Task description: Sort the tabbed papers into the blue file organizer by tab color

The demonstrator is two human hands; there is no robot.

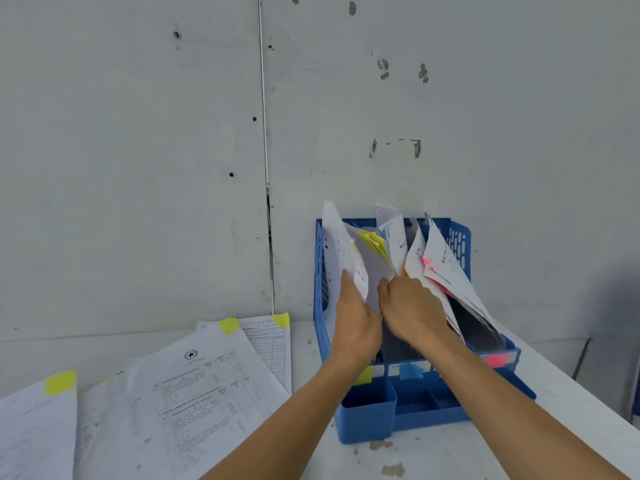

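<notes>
Looks mid-filing: your left hand (356,317) grips a yellow-tabbed sheet (343,251) in the left slot of the blue file organizer (367,410), your right hand (412,313) pinches filed papers (374,265) aside; seat it, then pull from the pile (194,393) at the table (485,445)'s left edge.

Left hand (356,318) close beside right hand (412,311)

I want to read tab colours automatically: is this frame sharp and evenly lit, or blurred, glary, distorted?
Head view: soft even light, no glare, a shadow on the grey wall at far right; print on the white yellow-tabbed sheets on the white table is too soft to read; the wall seam bows slightly, wide-angle distortion.
</notes>
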